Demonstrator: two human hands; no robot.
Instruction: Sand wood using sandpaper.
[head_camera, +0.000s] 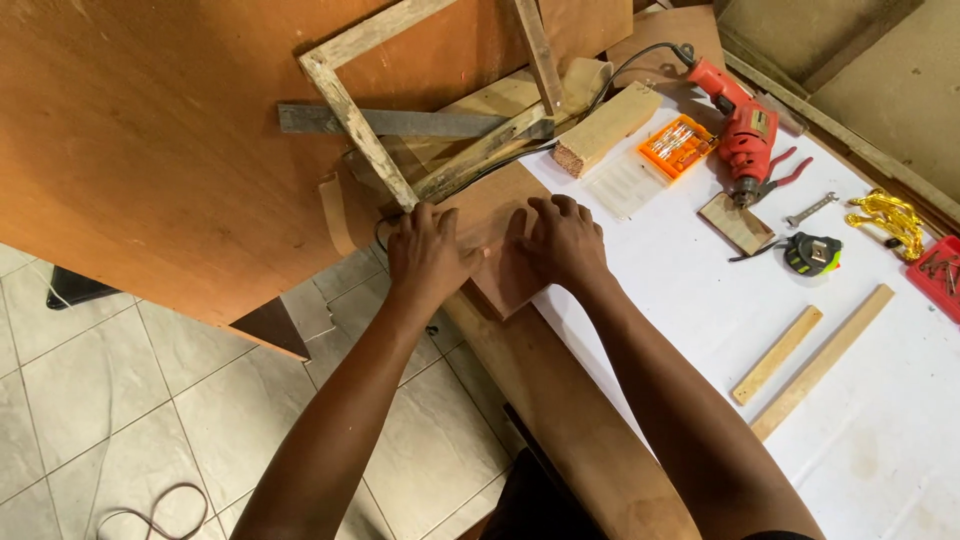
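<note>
Left hand (428, 250) + right hand (560, 238) flat, fingers spread, pressing small brown plywood panel (500, 262) at white worktable (700, 290) edge, nothing gripped. Risk: panel overhangs, could tip/slide off. Black cord (480, 172) near fingers, may snag.

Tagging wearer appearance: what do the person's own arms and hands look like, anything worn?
Two bare forearms; left hand and right hand wear no gloves, and no rings, watch or bands show. No sleeves reach the forearms; only a sliver of dark garment shows at the bottom edge.
</note>
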